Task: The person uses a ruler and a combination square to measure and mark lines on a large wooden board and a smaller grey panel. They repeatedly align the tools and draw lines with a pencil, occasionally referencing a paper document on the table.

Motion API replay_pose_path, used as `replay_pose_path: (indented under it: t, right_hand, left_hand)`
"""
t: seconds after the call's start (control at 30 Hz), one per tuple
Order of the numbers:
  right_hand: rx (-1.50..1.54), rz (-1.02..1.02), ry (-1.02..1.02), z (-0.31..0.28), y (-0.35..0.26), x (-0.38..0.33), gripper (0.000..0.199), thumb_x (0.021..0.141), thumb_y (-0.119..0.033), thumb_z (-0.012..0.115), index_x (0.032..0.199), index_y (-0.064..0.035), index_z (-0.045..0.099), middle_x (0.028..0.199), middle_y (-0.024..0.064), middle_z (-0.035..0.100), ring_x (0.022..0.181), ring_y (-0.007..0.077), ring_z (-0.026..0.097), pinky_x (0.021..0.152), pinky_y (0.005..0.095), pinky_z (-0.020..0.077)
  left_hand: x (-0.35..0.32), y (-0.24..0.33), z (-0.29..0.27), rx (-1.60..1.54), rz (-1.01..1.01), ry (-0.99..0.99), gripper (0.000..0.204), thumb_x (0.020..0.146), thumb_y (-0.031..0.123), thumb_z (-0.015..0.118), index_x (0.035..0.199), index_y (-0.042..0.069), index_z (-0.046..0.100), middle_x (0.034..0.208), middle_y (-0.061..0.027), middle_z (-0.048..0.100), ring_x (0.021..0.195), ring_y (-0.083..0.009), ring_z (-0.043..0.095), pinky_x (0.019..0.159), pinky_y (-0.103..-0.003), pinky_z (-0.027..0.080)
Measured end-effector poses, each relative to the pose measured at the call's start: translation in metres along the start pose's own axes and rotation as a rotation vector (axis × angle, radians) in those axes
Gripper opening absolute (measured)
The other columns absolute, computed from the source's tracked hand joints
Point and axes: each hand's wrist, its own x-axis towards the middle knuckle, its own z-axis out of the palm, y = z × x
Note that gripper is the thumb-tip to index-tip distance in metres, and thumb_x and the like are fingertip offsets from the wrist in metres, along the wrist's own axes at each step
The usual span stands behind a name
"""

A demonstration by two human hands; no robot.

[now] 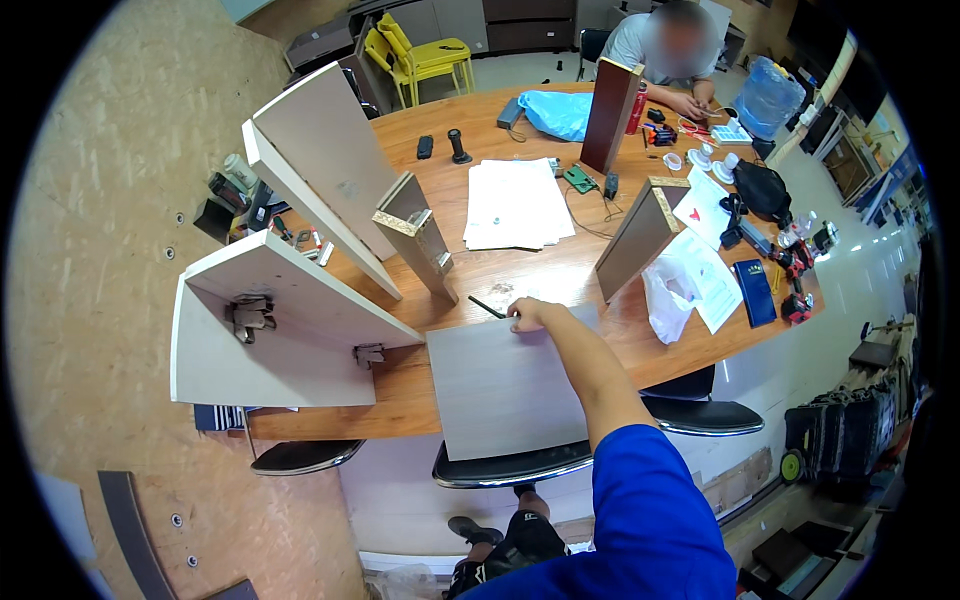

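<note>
**Grey panel lies flat, right hand at its far edge**

The grey panel (505,385) lies on the near side of the wooden surface (405,395), jutting out over a black chair (520,470). The work looks partway along: metal fittings (250,318) already sit on the pale angled board (285,365) at left, while none show on the panel's upper face. The panel seems loose, apart from the short upright board (640,240) at right; any joining appears left to do.

The right hand (527,314) meets the panel's far edge, so the panel extends from the grip back toward the person. Its fingers are curled narrow beside a dark stick (487,307) (whether they pinch it, I cannot tell). The left hand is out of view.
</note>
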Motion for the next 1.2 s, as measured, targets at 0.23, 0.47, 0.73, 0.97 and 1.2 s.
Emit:
replay_pose_path:
  t: [0.23,0.47,0.73,0.97,1.2]
  right_hand:
    - [0.084,0.144,0.168,-0.002,0.016,0.012,0.029,0.074,-0.023,0.063,0.098,-0.0096,0.073,0.099,0.0172,0.071,0.095,0.0339,0.067,0.083,0.0432,0.0535]
    - [-0.043,0.049,0.511,-0.039,-0.022,-0.072,0.019,0.076,-0.013,0.060,0.087,-0.0018,0.072,0.089,0.0183,0.070,0.082,0.0302,0.066,0.078,0.0416,0.0527]
    - [0.800,-0.152,0.536,0.138,-0.201,-0.212,0.010,0.088,0.003,0.057,0.093,0.0003,0.064,0.084,0.0081,0.064,0.070,0.0147,0.059,0.063,0.0275,0.0528]
    - [0.952,-0.506,-0.834,0.314,-0.495,-0.255,0.059,0.092,-0.005,0.064,0.141,-0.0055,0.032,0.126,0.0095,0.053,0.118,0.0198,0.052,0.095,0.0347,0.0470]
    - [0.962,-0.592,-0.756,0.393,-0.627,-0.221,0.047,0.093,0.002,0.059,0.131,-0.0064,0.033,0.107,0.0097,0.057,0.098,0.0191,0.061,0.086,0.0344,0.0523]
  left_hand:
    - [0.024,0.050,-0.001,0.053,0.056,-0.003,0.049,0.096,0.055,0.045,0.097,0.011,0.065,0.080,-0.0089,0.065,0.070,-0.0211,0.062,0.067,-0.034,0.049]
    - [-0.009,0.001,-0.079,-0.007,0.163,0.039,0.051,0.097,0.055,0.045,0.101,0.008,0.067,0.085,-0.0103,0.068,0.075,-0.0219,0.065,0.072,-0.034,0.052]
    - [0.002,-0.109,-0.140,-0.049,0.275,0.275,0.050,0.099,0.049,0.045,0.094,0.004,0.066,0.079,-0.0102,0.066,0.072,-0.0205,0.064,0.069,-0.036,0.051]
    - [-0.076,-0.006,-0.141,-1.009,0.594,0.323,0.041,0.099,0.045,0.052,0.086,0.007,0.054,0.067,-0.0047,0.056,0.054,-0.0162,0.056,0.050,-0.031,0.047]
    - [-0.107,0.038,-0.200,-1.372,0.843,0.039,0.036,0.103,0.037,0.046,0.103,0.002,0.057,0.078,-0.0079,0.059,0.067,-0.0178,0.059,0.062,-0.031,0.049]
